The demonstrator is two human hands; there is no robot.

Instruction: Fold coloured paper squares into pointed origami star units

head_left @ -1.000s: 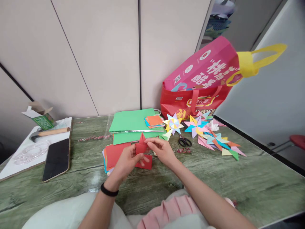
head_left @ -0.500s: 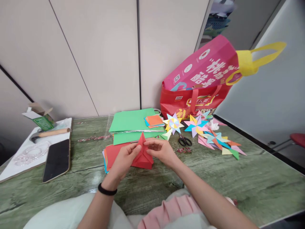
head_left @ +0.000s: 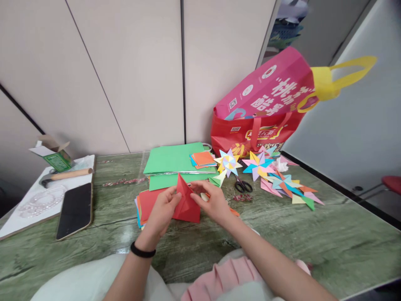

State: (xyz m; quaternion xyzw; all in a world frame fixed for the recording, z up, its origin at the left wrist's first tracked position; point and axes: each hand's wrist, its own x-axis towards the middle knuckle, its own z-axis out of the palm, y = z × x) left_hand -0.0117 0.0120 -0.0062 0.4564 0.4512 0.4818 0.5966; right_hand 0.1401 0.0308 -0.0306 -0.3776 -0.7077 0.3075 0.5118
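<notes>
A red folded paper [head_left: 182, 191], its pointed tip upward, is held above a stack of coloured paper sheets [head_left: 152, 200] with red on top. My left hand [head_left: 163, 207] pinches its left side between thumb and fingers. My right hand [head_left: 212, 201] has its thumb and fingertips closed on the right edge of the same paper. The lower part of the folded paper blends with the red sheet behind it. Partly covered by my right hand, an orange paper piece [head_left: 234, 212] shows on the table.
Behind lie green sheets [head_left: 175, 156] and small orange squares [head_left: 203, 158]. To the right are scissors [head_left: 243, 184], paper stars [head_left: 257, 165] and loose folded pieces [head_left: 291, 188], with a red bag [head_left: 232, 131] behind. A phone [head_left: 75, 211] and a hammer [head_left: 67, 174] lie left.
The red paper's tip has swung left and its folds have turned, showing a broader face. My right hand has shifted slightly, and an orange piece now shows beneath it.
</notes>
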